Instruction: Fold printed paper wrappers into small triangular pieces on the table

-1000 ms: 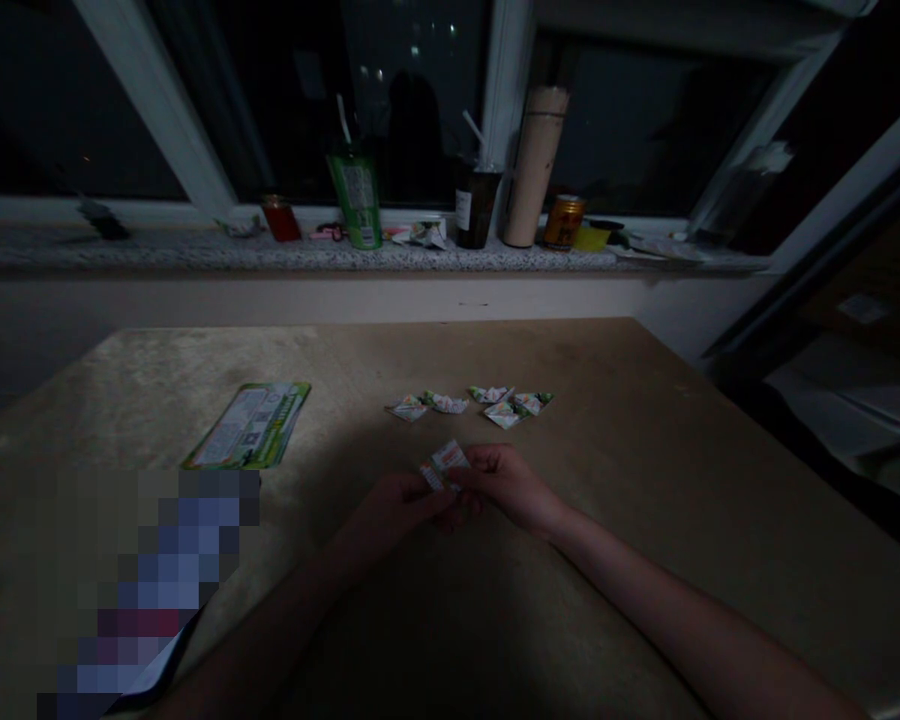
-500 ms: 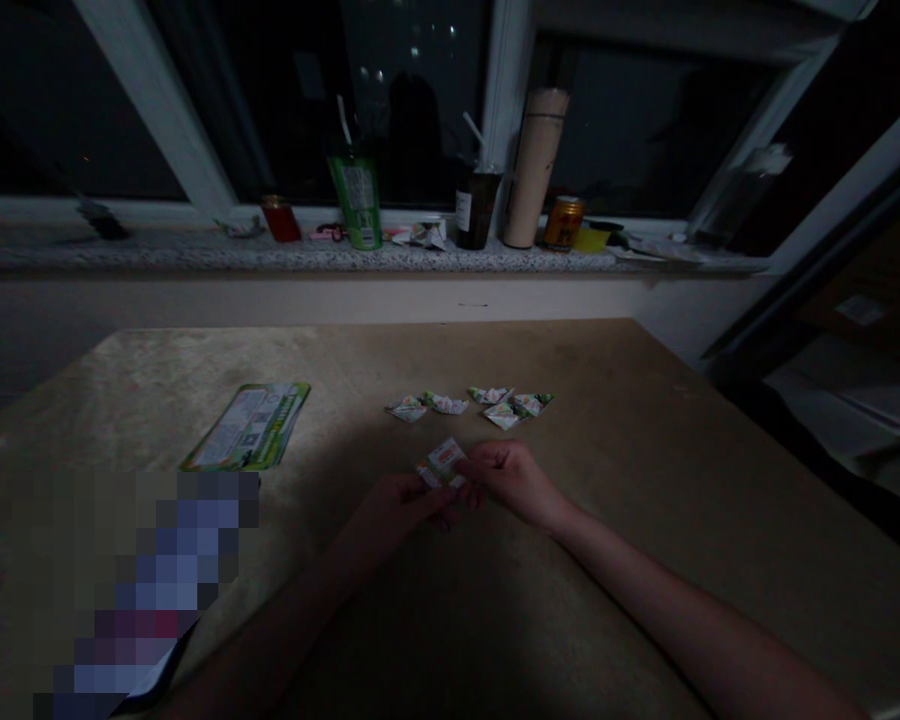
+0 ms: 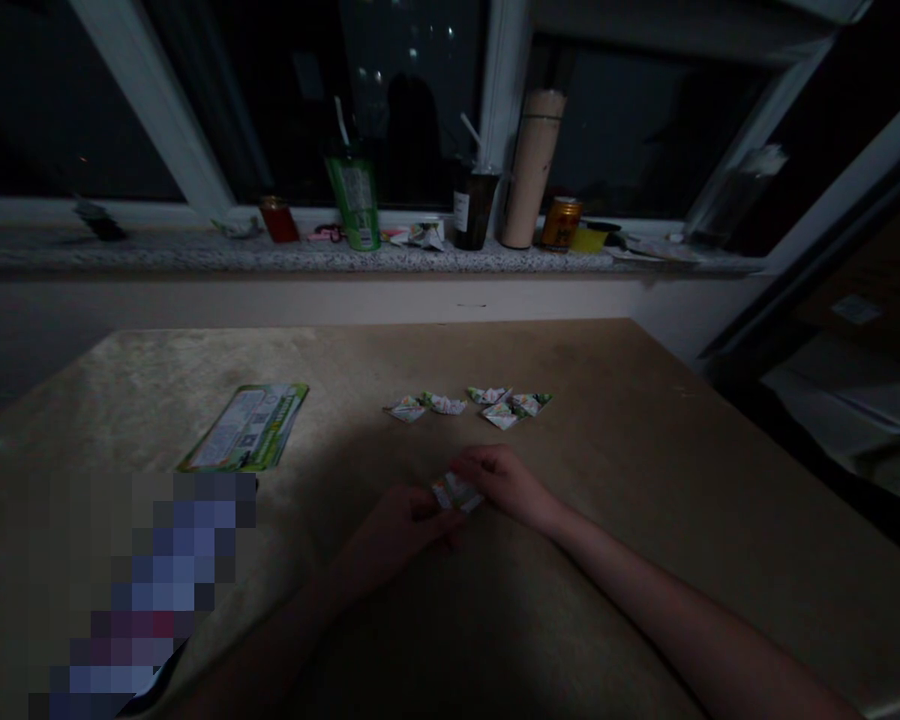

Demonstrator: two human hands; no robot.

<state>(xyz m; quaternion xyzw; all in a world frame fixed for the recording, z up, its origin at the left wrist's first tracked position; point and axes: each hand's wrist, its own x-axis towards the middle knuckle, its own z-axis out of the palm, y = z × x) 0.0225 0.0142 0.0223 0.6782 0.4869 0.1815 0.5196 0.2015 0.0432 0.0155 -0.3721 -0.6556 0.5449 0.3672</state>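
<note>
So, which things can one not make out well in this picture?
Head view:
small paper piece: mostly covered by the left hand and right hand; its shape is unclear.
folded papers beyond: print too small and dark.
green leaflet: text too small.
object at lower left: blurred into blocks.

Tan table (image 3: 645, 480): green leaflet (image 3: 246, 428) left, row of folded paper pieces (image 3: 469, 404) centre, single paper piece (image 3: 456, 492) just nearer.

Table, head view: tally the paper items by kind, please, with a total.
Folded paper pieces in the row: 5
Paper piece held between left hand and right hand: 1
Green leaflet: 1
Total: 7
</note>
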